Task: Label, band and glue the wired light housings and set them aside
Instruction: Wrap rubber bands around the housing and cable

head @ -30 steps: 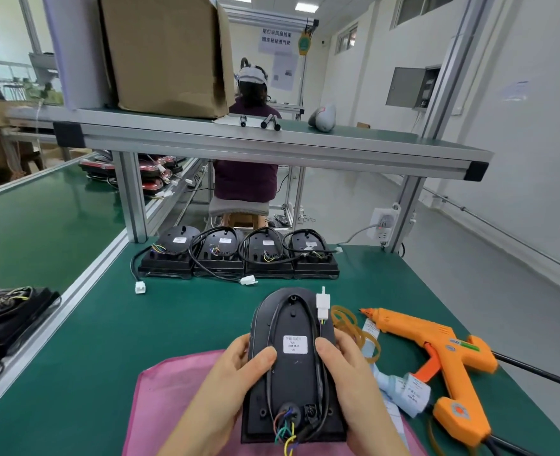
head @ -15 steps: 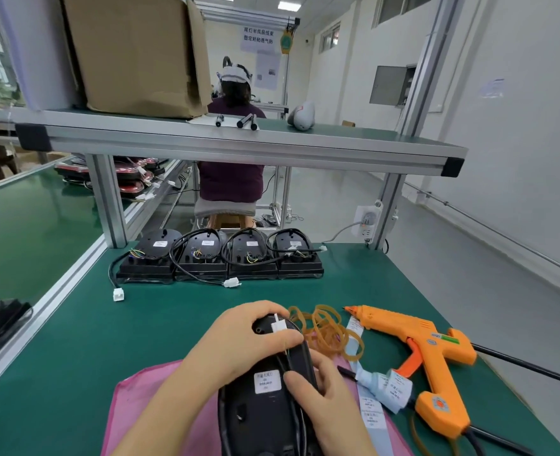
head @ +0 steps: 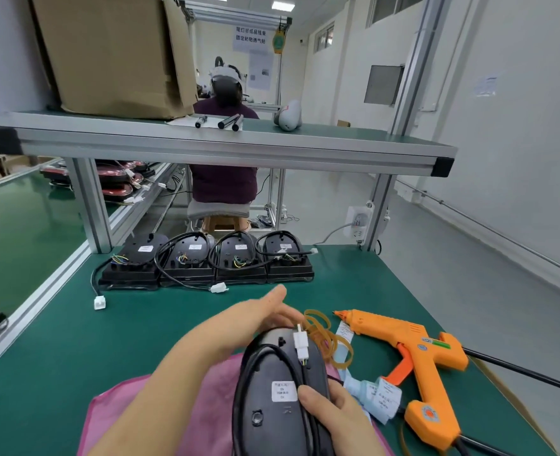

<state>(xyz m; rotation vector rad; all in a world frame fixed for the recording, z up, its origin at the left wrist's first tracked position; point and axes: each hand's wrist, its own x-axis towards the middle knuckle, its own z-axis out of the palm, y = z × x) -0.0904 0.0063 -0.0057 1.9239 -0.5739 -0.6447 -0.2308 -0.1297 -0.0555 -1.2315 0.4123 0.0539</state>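
A green bench mat [head: 58, 357] fills the lower view of a bright white workshop. Nearest, over a pink cloth [head: 206, 406], a black light housing [head: 272, 373] is held with its labelled back turned up. Its long axis runs away from the viewer. The rounded narrow end points toward the far edge of the bench, and the wider end is cut off by the bottom of the view.

The right hand [head: 334, 419] is wrapped round the right flank, with the thumb pressed on the black cable beside the white label. The left hand [head: 255, 317] is stretched over the rounded end with one finger lifted straight. Whether its lower fingertips pinch anything cannot be told. A white connector [head: 300, 343] is laid on the dome.

The shell is judged stiff, fairly light and smooth enough to slip. It is best gripped by its flanks, never by the thin wires at the connector. The cable looks springy and would need pinning down while a band is stretched over.

Just beside the rounded end, a heap of tan rubber bands [head: 328, 337] is seen. Next come a strip of labels [head: 380, 396] and an orange glue gun [head: 413, 350], nozzle pointed left. Farther off, four housings [head: 206, 261] are lined up side by side. Above them an aluminium shelf [head: 239, 149] is loaded with a cardboard box [head: 114, 54]. Beyond, a seated person [head: 224, 179] is seen from behind.
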